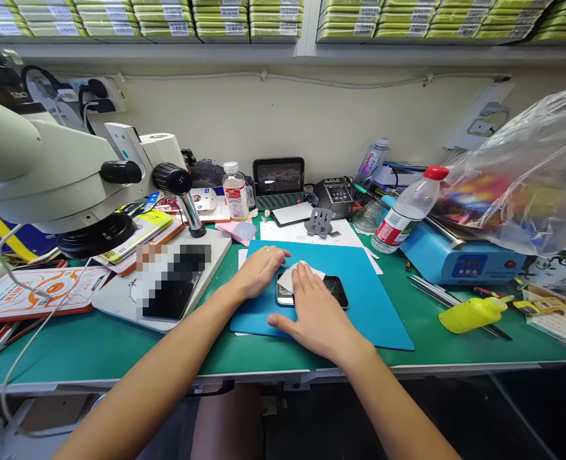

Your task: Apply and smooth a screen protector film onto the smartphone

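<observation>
A phone [337,291] lies flat on a blue mat [374,313] on the green table. My right hand [314,310] presses a white cloth or wipe [287,279] onto the phone, fingers flat and thumb out to the left. The wipe covers part of the phone's left half. Close by on the left, my left hand [261,271] rests on the mat beside the phone's left end, fingers curled together; what they hold, if anything, is hidden.
A microscope [57,172] stands at the left, with a second phone [175,287] on its base. Bottles [235,195], a small screen [279,176] and a soldering station [333,197] line the back. A blue device [448,255], yellow bottle [472,315] and tools are at right.
</observation>
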A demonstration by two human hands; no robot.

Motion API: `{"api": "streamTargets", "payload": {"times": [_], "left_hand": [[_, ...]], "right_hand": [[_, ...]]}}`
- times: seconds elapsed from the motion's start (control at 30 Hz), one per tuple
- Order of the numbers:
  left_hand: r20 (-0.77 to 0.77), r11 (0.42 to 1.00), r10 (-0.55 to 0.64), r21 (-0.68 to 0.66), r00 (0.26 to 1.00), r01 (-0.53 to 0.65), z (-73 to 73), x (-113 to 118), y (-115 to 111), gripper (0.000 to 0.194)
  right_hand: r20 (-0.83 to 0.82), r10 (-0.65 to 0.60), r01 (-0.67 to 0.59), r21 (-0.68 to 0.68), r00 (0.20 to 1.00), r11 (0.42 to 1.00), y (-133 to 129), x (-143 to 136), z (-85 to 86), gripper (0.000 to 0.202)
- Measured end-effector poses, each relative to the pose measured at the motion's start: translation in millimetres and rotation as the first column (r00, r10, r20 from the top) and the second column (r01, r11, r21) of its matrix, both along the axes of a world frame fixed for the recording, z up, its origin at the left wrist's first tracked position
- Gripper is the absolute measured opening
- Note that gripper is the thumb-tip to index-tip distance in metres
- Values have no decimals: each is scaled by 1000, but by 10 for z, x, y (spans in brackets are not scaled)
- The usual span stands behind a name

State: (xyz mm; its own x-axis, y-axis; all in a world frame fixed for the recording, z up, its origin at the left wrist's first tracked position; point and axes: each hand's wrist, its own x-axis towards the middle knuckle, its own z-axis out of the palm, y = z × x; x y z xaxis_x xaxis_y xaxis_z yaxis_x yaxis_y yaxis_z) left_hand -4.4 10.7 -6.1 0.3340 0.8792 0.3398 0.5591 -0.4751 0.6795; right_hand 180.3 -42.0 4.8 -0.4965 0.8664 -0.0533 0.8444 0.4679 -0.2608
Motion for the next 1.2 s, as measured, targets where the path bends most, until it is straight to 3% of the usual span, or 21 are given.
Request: {"api": "streamTargets", "payload": {"times": [0.1,0.2,0.3,0.4,0.57,0.7,0.8,0.87,0.97,1.07,1.2], "left_hand": [[-20,1000,-24,18,1000,25,13,-21,-15,65],[-54,997,-61,40,997,63,34,-31,-27,66],[-85,993,-99,55,991,104,54,-13,-32,64],[-94,990,-124,60,988,130,66,22,-38,55],[-81,993,-100,62,992,105,44,65,-63,37],[-103,993,-84,72,991,92,34,102,-81,36],[-155,985,-129,98,979,145,97,161,-119,31],[-223,975,-159,120,962,189,160,212,-158,29],[-340,950,-251,95,906,298,227,289,-226,35],[-437,908,-370,17,820,419,217,338,-275,49],[-512,924,-356,-70,782,376,143,313,-288,69]], "right_hand": [[-59,80,-81,-10,995,997,-46,-142,22,121],[-112,241,-242,2,964,970,-48,-75,58,113],[-158,487,-499,-45,859,866,99,160,135,88],[-186,629,-650,-83,755,756,372,406,216,56],[-171,751,-750,85,638,656,769,569,237,32],[-177,800,-726,341,573,596,921,643,180,28],[-235,784,-609,517,575,601,1011,765,156,26],[-297,744,-513,572,598,640,1069,842,153,23],[-379,680,-423,567,628,707,1106,881,142,23],[-402,672,-432,540,622,722,1074,836,110,23],[-406,673,-461,506,619,729,1068,788,63,26]]}}
